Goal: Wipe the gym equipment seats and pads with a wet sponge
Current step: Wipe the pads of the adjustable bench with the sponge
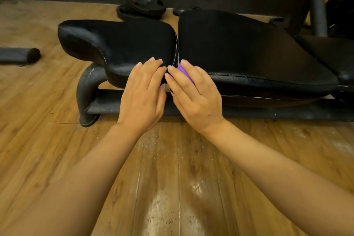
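At the near edge of the bench, where the black seat pad (134, 44) meets the longer back pad (239, 50), both hands work the gap. Her right hand (193, 94) curls around a purple sponge (184, 72), pressing it against the back pad's corner. Her left hand (142, 92) lies with fingers nearly straight on the seat pad's edge. Weight plates (142, 6) sit on the wooden floor (162, 178) behind.

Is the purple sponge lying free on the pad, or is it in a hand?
In a hand: the right hand curls over the purple sponge, mostly covering it.
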Action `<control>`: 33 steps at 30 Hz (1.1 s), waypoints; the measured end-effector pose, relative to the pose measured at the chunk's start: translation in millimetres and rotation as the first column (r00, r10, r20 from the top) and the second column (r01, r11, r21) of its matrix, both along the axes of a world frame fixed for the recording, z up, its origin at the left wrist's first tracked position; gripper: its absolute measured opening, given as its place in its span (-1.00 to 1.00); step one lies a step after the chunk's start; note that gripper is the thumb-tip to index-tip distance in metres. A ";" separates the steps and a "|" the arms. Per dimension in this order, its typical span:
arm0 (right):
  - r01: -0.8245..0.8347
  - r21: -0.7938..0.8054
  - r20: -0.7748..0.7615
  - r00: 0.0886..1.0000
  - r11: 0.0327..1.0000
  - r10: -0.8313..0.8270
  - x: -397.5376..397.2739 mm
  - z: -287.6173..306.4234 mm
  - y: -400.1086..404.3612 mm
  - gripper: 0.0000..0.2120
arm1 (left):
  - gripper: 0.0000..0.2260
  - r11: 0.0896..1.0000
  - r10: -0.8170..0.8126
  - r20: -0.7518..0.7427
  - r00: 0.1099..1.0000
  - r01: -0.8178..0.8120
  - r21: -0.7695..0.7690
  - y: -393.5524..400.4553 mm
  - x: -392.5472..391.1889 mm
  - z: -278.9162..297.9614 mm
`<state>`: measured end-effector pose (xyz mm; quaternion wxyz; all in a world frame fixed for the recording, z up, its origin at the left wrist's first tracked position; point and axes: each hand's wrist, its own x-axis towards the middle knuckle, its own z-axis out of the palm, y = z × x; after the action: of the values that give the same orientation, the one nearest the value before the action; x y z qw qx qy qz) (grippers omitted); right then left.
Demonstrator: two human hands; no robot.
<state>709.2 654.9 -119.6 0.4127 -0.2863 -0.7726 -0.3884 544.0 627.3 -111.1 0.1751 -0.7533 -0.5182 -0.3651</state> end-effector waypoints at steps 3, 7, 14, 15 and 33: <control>-0.018 -0.011 0.123 0.992 1.000 0.019 14.0 9.7 -3.5 -0.69 | -0.66 1.000 0.000 0.013 1.000 0.000 0.007 0.1 -1.1 -1.7; -0.020 -0.029 0.265 0.964 0.999 0.027 54.6 23.5 -9.9 -0.63 | -0.66 1.000 0.007 0.022 1.000 -0.008 0.023 -0.1 -0.2 -2.6; 0.038 -0.002 0.295 0.955 0.999 -0.036 100.8 26.9 -10.8 -0.51 | -0.67 0.999 0.006 0.084 0.996 -0.009 0.035 1.0 4.2 -5.7; 0.040 -0.005 0.276 0.960 0.999 -0.037 96.0 26.7 -11.2 -0.54 | -0.67 0.999 0.007 0.095 0.995 -0.011 0.036 1.2 5.3 -6.0; 0.045 -0.367 0.159 0.987 0.929 0.015 30.0 72.5 -19.8 -0.69 | -0.71 0.999 0.007 0.165 0.986 -0.001 -0.033 -7.2 16.3 17.5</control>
<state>739.2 635.1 -47.1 0.2856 -0.3330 -0.8600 -0.2608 560.3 620.0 -93.6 0.1198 -0.7222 -0.5384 -0.4174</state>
